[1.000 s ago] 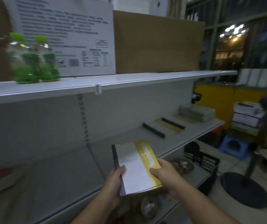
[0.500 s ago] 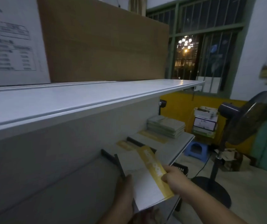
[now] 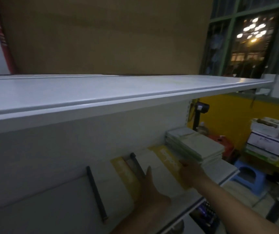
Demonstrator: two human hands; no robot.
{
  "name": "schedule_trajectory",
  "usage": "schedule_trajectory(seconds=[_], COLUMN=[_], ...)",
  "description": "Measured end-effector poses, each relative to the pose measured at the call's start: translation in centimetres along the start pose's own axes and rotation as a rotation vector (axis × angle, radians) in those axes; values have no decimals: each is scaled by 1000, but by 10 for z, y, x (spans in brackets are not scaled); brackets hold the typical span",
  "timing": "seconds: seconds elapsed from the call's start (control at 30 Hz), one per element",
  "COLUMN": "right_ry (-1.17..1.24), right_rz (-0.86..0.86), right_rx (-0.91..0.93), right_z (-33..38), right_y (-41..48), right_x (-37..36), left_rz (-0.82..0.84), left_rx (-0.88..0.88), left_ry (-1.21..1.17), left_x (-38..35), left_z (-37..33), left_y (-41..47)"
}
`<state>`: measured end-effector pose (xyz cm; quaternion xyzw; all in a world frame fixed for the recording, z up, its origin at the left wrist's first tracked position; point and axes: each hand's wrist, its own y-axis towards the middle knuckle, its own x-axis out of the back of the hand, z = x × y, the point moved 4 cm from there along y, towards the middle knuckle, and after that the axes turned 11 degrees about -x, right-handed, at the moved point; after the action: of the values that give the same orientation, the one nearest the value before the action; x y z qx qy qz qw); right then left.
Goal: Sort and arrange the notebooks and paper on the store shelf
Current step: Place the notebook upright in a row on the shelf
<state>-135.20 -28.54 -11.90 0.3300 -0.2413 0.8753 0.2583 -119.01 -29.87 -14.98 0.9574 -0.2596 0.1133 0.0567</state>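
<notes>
The right hand (image 3: 190, 173) lies on the yellow-striped edge of a thin white notebook with a yellow band and a black spine (image 3: 162, 168), and the left hand (image 3: 149, 186) presses flat with straight fingers against the notebook's black-spine side. Both grips look like flat presses more than pinches; whether any finger curls under the cover I cannot tell, the picture being dim and blurred. The notebook rests on the white metal middle shelf (image 3: 226, 173), overlapping a second white-and-yellow notebook with a long black spine (image 3: 113, 186) to its left, and its far end sits just beside a squared stack of pale greenish paper pads (image 3: 197, 146).

The risk, as I judge it, is sliding: the covers look smooth and glossy, the shelf is painted metal, so a push could carry the notebook crooked over its neighbour or nudge the stack askew. The right hand is near the shelf's front lip, where a thin, flexible cover could tip off towards the dark wire basket (image 3: 206, 215) below.

Above, a broad white shelf board (image 3: 101, 93) carries a large brown cardboard box (image 3: 101, 34).
</notes>
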Motion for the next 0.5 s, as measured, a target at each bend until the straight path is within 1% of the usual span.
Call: schedule_trajectory(seconds=[0.07,0.13,0.27,0.37,0.43,0.5], right_ry=[30,-5,-44,57,172,158], right_rz=[19,37,82,100,102,48], right_rx=[32,41,122,161,125,130], right_z=[-2,-4,-6,-12,-17,-19], right_y=[26,46,70,80,83,81], right_x=[-2,-4,-13,-16,-20,-20], left_rz=[-72,-135,-197,-298,-339,-364], left_rx=[23,36,127,83,82,75], left_ry=[40,94,313,322,279,202], left_x=[-8,-15,-33,-42,-45,-45], left_z=[8,11,11,19,27,31], left_y=[20,35,47,47,48,49])
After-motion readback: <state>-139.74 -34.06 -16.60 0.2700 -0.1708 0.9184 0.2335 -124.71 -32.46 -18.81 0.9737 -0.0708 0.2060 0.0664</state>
